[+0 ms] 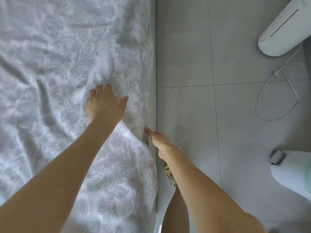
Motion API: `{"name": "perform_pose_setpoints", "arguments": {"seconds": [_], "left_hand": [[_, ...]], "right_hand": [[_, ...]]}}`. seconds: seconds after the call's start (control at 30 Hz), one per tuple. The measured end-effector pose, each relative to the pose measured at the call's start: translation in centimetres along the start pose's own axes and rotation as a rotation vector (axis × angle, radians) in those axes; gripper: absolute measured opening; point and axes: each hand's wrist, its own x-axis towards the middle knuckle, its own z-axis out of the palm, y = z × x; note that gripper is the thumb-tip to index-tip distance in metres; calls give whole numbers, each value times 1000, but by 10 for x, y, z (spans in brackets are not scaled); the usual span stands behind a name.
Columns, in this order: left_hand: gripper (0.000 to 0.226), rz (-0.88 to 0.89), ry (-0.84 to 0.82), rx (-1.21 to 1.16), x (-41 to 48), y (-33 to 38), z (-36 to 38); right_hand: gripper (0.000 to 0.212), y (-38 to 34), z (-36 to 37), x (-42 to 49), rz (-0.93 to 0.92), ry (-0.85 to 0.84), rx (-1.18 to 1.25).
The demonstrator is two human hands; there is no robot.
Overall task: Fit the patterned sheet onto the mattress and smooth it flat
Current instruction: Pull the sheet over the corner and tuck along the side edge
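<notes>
Sheet: the patterned sheet (pixel 67 64) lies over the top of the mattress (pixel 152 101), reaching right to its right-hand edge, and it's far from flat. Folds and ridges run across the middle and left.
Left hand: the left hand (pixel 105 105) is flat on the sheet near the edge, palm down, fingers spread and loose, gripping nothing. A small bunch of cloth rises just ahead of the fingertips.
Right hand: the right hand (pixel 159 142) is down at the mattress side, fingers straight and pointing along the edge, touching or nearly touching the hem there. Whether it pinches any cloth I cannot tell; it looks unclenched.
Step in hand: my read is smoothing and tucking along this side, one palm pressing the top while the other works the edge down.
How far along: the sheet is on, but the flattening looks barely begun, judging by the wrinkles.
Next move calls for: a firm sweep of the flat palm away from the edge to chase out that ridge, with the other hand holding the hem so the cloth doesn't slide back.
Surroundings: grey tiled floor (pixel 235 115) to the right, a loose white cord (pixel 277 98) coiled on it, well apart from the bed.
</notes>
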Motion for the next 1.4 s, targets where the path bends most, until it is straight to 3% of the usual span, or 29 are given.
{"name": "perform_pose_setpoints", "arguments": {"seconds": [0.07, 0.13, 0.23, 0.33, 0.43, 0.53, 0.63, 0.67, 0.7, 0.77, 0.83, 1.03, 1.2, 1.4], "left_hand": [[68, 25, -58, 72, 18, 5, 1], [56, 75, -83, 64, 32, 9, 1], [31, 133, -167, 48, 42, 11, 2], [8, 210, -225, 16, 43, 16, -4], [18, 389, -173, -130, 34, 28, -20], [17, 392, -190, -178, 32, 35, -25], [25, 294, -499, -126, 43, 40, -16], [33, 297, -577, -96, 46, 45, -17], [38, 294, -607, -98, 51, 49, -19], [38, 276, -561, -152, 61, 56, -31], [34, 249, -457, -193, 74, 58, -48], [30, 105, -203, -153, 153, 59, -94], [40, 4, -133, -167, 227, 69, -123], [53, 80, -155, -147, 331, 84, -130]], "right_hand": [[50, -11, 7, 6, -19, -23, 41], [23, -8, 2, 8, -90, 58, -58], [43, -5, -17, 6, -228, 199, -338], [39, -21, -40, -16, -244, 166, -186], [28, -18, -86, -51, -210, 335, -115], [27, -12, -123, -80, -264, 567, -219], [11, -26, -122, -61, -164, 485, -395], [12, -33, -118, -50, -121, 421, -421], [32, -41, -115, -40, -90, 365, -440], [49, -68, -114, -32, -76, 311, -522], [44, -105, -117, -33, -108, 309, -597], [31, -237, -124, -37, -319, 296, -472], [37, -328, -108, -18, -372, 234, -319], [50, -421, -88, 31, -251, 155, -168]]}}
